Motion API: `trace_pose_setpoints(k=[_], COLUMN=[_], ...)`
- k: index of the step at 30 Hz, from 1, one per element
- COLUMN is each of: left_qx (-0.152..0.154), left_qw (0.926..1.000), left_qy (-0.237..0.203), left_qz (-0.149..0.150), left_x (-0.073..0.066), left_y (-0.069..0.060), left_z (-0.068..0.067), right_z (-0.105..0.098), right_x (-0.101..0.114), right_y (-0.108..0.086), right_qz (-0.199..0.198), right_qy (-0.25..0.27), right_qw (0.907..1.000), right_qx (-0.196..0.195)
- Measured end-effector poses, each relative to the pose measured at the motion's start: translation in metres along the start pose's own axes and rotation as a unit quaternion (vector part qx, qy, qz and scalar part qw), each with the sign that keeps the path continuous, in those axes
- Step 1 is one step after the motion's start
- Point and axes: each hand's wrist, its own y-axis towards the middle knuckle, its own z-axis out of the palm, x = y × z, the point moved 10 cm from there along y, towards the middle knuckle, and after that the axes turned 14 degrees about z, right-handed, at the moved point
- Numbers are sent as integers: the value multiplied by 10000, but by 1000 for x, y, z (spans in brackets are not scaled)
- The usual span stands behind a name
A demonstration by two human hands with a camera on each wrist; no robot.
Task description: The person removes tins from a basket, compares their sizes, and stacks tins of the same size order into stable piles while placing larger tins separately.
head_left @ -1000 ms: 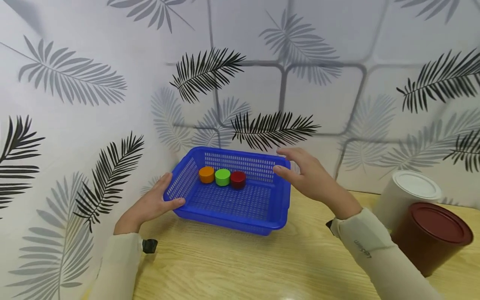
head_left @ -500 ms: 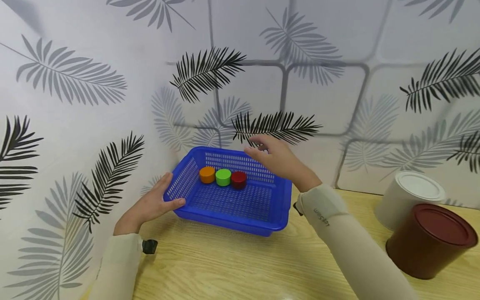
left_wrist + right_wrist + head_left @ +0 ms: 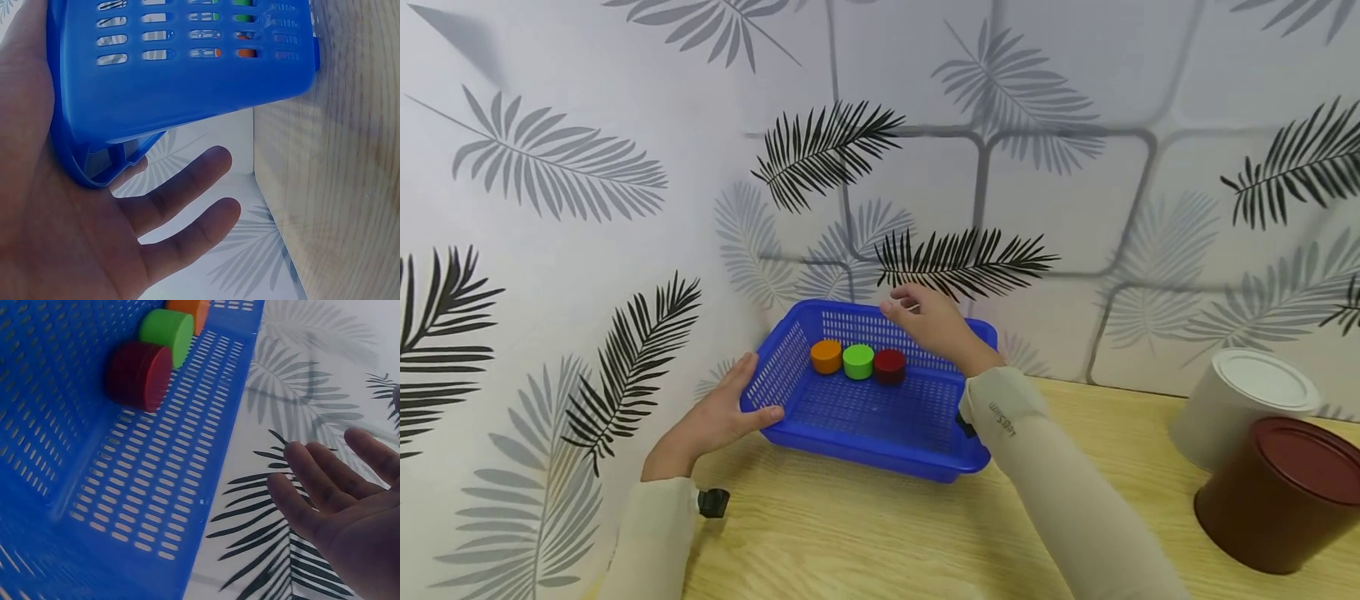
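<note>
Reach seems the current step, the spread, clasp-free left grip [image 3: 718,417] bracing the blue basket [image 3: 865,457], the empty, loosely parted right grip [image 3: 934,322] likely needing to dip toward the red cylinder [image 3: 891,367]

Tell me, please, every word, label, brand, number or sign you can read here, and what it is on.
Right sleeve: small dark lettering, perhaps starting "Le"; the rest is too small and blurred to read.
No other text can be made out: none shows on the basket, orange cap, green cap, red cap, white bucket or brown bucket.
</note>
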Motion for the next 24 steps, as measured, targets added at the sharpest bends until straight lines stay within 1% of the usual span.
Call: trace_pose_setpoints(k=[3, 5, 8, 10, 13, 16, 21, 23, 24], left_qx=[-21, -19, -2, -16, -28, -38, -21, -1, 6], left_qw=[10000, 10000, 10000, 10000, 10000, 10000, 9999, 10000, 10000], left_qy=[10, 22, 51, 24, 7, 52, 104, 72, 56], left_qz=[19, 4, -15, -27, -37, -19, 20, -5, -17], left_x=[0, 0, 0, -1, -1, -1, -2, -2, -2], left_y=[0, 0, -2, -2, -3, -3, -2, -3, -3], left_z=[-1, -2, -2, -3, -4, -7, -5, -4, -3], right_z=[7, 14, 31, 41, 52, 58, 68, 71, 71], right_x=[-8, -18, -37, -44, -46, -44, -48, -50, -51], right_y=[9, 16, 26, 31, 34, 33, 27, 26, 26], right_qz=[87, 198, 363, 422, 420, 391, 425, 426, 416], right_qy=[28, -33, -317, -495, -764, -1040, -1692, -1901, -1939], right_qw=[9999, 9998, 9986, 9970, 9936, 9899, 9770, 9723, 9719], right_qx=[-72, -73, 199, 418, 712, 882, 1224, 1289, 1267])
